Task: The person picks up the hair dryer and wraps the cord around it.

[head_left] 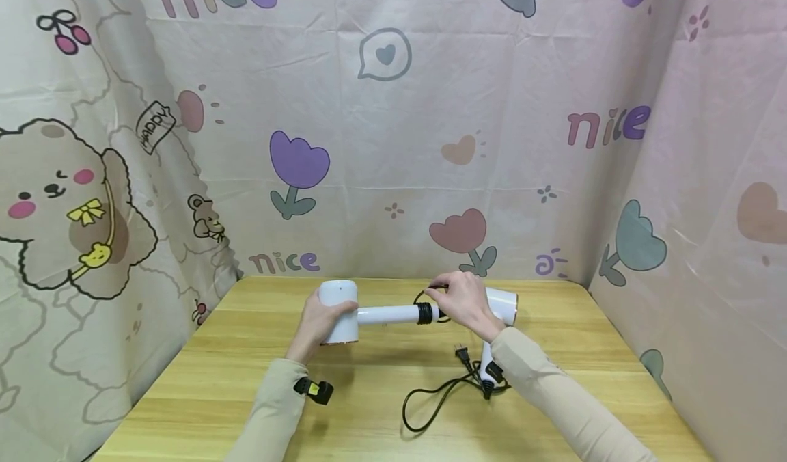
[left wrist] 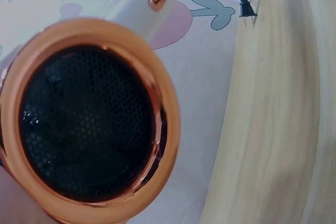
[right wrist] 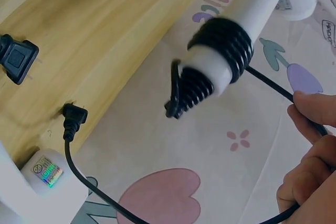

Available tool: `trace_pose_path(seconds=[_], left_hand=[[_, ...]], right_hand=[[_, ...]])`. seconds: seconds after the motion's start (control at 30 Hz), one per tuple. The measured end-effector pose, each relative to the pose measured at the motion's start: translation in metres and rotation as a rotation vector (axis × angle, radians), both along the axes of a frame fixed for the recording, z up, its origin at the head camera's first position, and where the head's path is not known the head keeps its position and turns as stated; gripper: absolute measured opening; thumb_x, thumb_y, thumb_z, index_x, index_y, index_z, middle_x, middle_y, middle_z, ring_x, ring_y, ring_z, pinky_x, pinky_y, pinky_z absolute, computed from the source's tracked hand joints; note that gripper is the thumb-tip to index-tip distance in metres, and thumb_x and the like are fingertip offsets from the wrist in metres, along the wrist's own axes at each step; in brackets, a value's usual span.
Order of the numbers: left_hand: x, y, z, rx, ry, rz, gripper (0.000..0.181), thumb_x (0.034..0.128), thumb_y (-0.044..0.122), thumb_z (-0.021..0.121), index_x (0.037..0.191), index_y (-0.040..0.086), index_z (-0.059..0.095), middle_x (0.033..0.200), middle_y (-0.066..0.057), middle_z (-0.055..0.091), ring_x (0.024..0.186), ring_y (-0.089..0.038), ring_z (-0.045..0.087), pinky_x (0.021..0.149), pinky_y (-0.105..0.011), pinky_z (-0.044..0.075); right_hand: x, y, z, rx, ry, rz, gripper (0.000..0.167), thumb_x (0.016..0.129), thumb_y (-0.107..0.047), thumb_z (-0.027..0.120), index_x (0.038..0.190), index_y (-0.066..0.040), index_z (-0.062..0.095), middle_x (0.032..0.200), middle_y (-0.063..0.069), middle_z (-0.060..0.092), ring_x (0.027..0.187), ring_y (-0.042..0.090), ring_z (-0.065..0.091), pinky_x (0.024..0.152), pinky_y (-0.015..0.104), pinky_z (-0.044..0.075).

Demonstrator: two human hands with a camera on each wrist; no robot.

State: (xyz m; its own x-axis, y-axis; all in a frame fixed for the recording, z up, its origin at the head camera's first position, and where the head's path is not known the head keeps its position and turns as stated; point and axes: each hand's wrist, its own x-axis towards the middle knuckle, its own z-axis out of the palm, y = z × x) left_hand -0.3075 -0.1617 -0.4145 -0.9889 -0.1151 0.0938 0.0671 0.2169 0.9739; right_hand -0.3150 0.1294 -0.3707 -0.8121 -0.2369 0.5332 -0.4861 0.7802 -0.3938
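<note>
Above the wooden table [head_left: 369, 407], the left hand [head_left: 316, 320] curls round a white hair dryer [head_left: 371, 316] by its barrel, to my eye the surest hold on that slick-looking, rigid shell. Slightly farther, the right hand [head_left: 462, 303] pinches the pliant-looking black cord [head_left: 424, 313] wound round the handle [head_left: 390, 314].

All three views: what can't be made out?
Head: part of the second dryer, behind the right hand.
Left wrist: most of the left hand, behind the held dryer or past the left edge.
Right wrist: part of the cord, past the bottom edge; label print, too small.
</note>
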Motion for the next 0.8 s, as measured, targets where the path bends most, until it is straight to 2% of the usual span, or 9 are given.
trace_pose_path(seconds=[0.07, 0.13, 0.23, 0.4, 0.53, 0.67, 0.8], left_hand=[[0.000, 0.001, 0.000, 0.004, -0.001, 0.028, 0.074, 0.0730, 0.024, 0.083, 0.133, 0.005, 0.045, 0.114, -0.020, 0.056, 0.088, -0.028, 0.063, 0.062, -0.037, 0.060], [-0.001, 0.000, 0.000, 0.004, -0.004, 0.056, 0.077, 0.0728, 0.024, 0.083, 0.135, 0.005, 0.043, 0.116, -0.021, 0.056, 0.090, -0.029, 0.063, 0.061, -0.037, 0.060], [-0.003, 0.000, 0.000, -0.010, 0.006, 0.095, 0.082, 0.0728, 0.026, 0.084, 0.138, 0.004, 0.040, 0.117, -0.022, 0.055, 0.094, -0.032, 0.062, 0.062, -0.038, 0.061], [-0.005, 0.002, 0.001, -0.061, 0.047, 0.150, 0.084, 0.0725, 0.029, 0.084, 0.139, 0.005, 0.039, 0.116, -0.020, 0.056, 0.098, -0.032, 0.061, 0.070, -0.037, 0.060], [-0.003, 0.005, 0.004, -0.096, 0.099, 0.210, 0.084, 0.0715, 0.029, 0.085, 0.139, 0.005, 0.040, 0.114, -0.020, 0.058, 0.098, -0.034, 0.061, 0.074, -0.039, 0.060], [-0.001, 0.008, 0.005, -0.067, 0.124, 0.253, 0.087, 0.0713, 0.028, 0.085, 0.141, 0.005, 0.038, 0.117, -0.020, 0.058, 0.101, -0.035, 0.061, 0.077, -0.042, 0.060], [-0.001, 0.007, 0.003, 0.015, 0.097, 0.276, 0.088, 0.0726, 0.027, 0.084, 0.144, 0.006, 0.036, 0.120, -0.019, 0.055, 0.104, -0.034, 0.059, 0.078, -0.040, 0.060]], right_hand=[[-0.001, -0.001, -0.001, 0.000, 0.015, -0.002, 0.010, 0.085, -0.027, 0.075, 0.088, -0.019, 0.080, 0.079, -0.003, 0.075, 0.041, 0.005, 0.044, 0.039, 0.021, 0.025], [-0.001, -0.001, -0.002, -0.002, 0.020, -0.005, 0.010, 0.085, -0.027, 0.075, 0.088, -0.019, 0.080, 0.081, -0.004, 0.076, 0.046, 0.004, 0.051, 0.041, 0.021, 0.031], [0.001, -0.002, -0.002, -0.018, -0.007, -0.004, 0.012, 0.086, -0.026, 0.072, 0.092, -0.018, 0.080, 0.084, -0.003, 0.076, 0.050, 0.004, 0.055, 0.042, 0.021, 0.036], [0.003, -0.004, -0.004, -0.046, -0.077, 0.007, 0.017, 0.091, -0.024, 0.066, 0.098, -0.014, 0.079, 0.081, -0.001, 0.075, 0.043, 0.007, 0.043, 0.038, 0.023, 0.027], [0.003, -0.007, -0.006, -0.048, -0.077, 0.012, 0.020, 0.093, -0.022, 0.063, 0.102, -0.014, 0.078, 0.076, -0.003, 0.072, 0.045, 0.006, 0.041, 0.041, 0.023, 0.029], [0.004, -0.009, -0.011, -0.021, -0.086, 0.047, 0.027, 0.096, -0.020, 0.056, 0.113, -0.010, 0.074, 0.058, -0.003, 0.058, 0.040, 0.007, 0.033, 0.039, 0.023, 0.027], [0.003, -0.010, -0.016, 0.044, -0.092, 0.085, 0.032, 0.100, -0.019, 0.048, 0.122, -0.011, 0.070, 0.050, -0.007, 0.040, 0.040, 0.006, 0.026, 0.038, 0.022, 0.024]])
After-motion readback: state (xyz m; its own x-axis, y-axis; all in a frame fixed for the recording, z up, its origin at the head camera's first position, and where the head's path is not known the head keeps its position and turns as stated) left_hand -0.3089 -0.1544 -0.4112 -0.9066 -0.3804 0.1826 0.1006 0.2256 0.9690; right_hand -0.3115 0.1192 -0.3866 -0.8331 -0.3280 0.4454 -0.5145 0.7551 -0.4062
